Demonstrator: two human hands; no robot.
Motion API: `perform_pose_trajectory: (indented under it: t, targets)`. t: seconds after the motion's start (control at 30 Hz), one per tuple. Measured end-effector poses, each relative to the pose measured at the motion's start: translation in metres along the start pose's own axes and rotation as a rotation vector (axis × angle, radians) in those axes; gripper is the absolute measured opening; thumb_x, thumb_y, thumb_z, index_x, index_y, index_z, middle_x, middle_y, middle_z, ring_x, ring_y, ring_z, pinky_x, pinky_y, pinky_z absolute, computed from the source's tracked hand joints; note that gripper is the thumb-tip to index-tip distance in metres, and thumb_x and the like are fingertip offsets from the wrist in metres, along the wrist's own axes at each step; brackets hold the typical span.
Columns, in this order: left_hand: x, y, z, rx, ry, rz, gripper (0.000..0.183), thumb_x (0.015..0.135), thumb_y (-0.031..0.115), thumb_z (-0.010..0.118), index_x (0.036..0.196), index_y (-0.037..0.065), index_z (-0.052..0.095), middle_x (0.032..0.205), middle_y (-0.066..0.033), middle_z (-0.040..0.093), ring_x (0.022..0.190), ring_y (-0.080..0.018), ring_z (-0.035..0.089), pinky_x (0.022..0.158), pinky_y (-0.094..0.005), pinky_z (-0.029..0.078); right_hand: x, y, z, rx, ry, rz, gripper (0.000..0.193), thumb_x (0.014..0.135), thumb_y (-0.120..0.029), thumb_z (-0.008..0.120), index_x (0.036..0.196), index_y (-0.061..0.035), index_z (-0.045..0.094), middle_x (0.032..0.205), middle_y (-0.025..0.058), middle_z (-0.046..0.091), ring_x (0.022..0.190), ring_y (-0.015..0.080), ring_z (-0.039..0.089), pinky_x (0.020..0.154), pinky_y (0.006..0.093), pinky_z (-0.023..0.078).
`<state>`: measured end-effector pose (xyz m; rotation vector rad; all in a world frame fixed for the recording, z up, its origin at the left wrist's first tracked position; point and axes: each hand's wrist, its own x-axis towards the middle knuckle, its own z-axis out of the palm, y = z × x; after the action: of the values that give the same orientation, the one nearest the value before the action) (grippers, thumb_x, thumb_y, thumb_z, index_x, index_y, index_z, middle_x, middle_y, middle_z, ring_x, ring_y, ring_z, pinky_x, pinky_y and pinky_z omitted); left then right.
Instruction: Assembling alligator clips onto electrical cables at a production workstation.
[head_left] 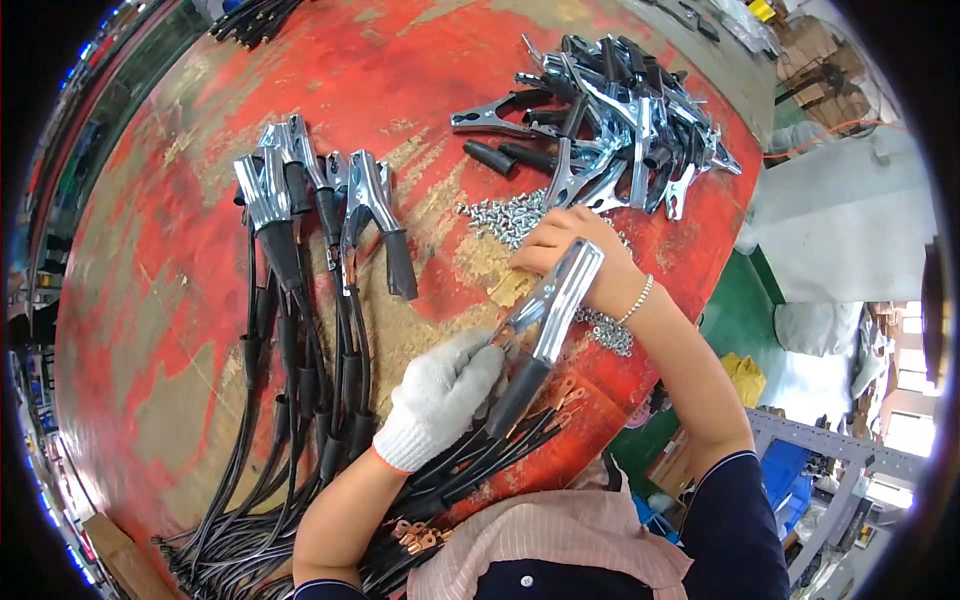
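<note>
While the left grip pinches the clamp jutting ahead of it, a slack hold could let it twist; whether the right grip, beside the screws, holds any is unclear.

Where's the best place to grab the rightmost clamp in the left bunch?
Probably by its black-sleeved handle, coming from the right: that straight leg of the clamp splays out from the bunch, so fingers could close across it, while other clamps crowd its left.

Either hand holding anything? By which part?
Left hand: silver clamp, by the handle opposite its black sleeve. Right hand: partly hidden, cannot tell.
</note>
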<state>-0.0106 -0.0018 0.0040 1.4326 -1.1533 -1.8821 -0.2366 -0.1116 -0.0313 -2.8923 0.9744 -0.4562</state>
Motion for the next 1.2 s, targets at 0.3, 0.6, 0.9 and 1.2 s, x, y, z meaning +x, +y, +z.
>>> perform_pose_trajectory:
  t: [0.3,0.6,0.9,1.2]
  targets:
    - [-0.006,0.008,0.000,0.182,-0.040,0.054,0.030,0.097,0.021,0.053,0.118,0.001,0.060,0.076,-0.0038,0.063,0.065,-0.0086,0.056,0.062,-0.0252,0.048,0.007,0.000,0.012,-0.240,-0.074,-0.015,0.012,0.079,-0.024,0.067,0.088,-0.0162,0.064,0.079,-0.0012,0.057,0.083,0.0170,0.057,0.073,0.0315,0.043]
    - [-0.007,-0.002,0.000,0.169,-0.029,0.135,0.029,0.097,0.022,0.052,0.116,0.002,0.061,0.078,-0.0076,0.066,0.067,-0.0120,0.060,0.064,-0.0282,0.049,0.004,0.006,0.013,-0.203,0.043,0.064,0.014,0.079,-0.026,0.070,0.087,-0.0163,0.062,0.081,-0.0013,0.058,0.082,0.0181,0.058,0.071,0.0324,0.044]
    - [-0.008,-0.004,-0.005,0.200,-0.044,0.176,0.030,0.097,0.020,0.053,0.119,0.000,0.060,0.076,-0.0010,0.063,0.064,-0.0054,0.055,0.057,-0.0228,0.046,-0.028,-0.077,-0.010,1.254,-0.007,0.811,0.014,0.085,-0.004,0.067,0.099,-0.0034,0.065,0.096,0.0032,0.065,0.088,0.0136,0.061,0.078,0.0301,0.049]
    - [-0.007,-0.008,-0.005,0.214,-0.105,0.178,0.032,0.095,0.019,0.053,0.122,0.001,0.057,0.076,-0.0048,0.065,0.064,-0.0091,0.059,0.059,-0.0247,0.048,-0.040,-0.086,-0.013,1.601,0.034,0.836,0.010,0.093,-0.010,0.060,0.093,-0.0004,0.063,0.084,0.0004,0.061,0.072,0.0068,0.053,0.065,0.0235,0.043]
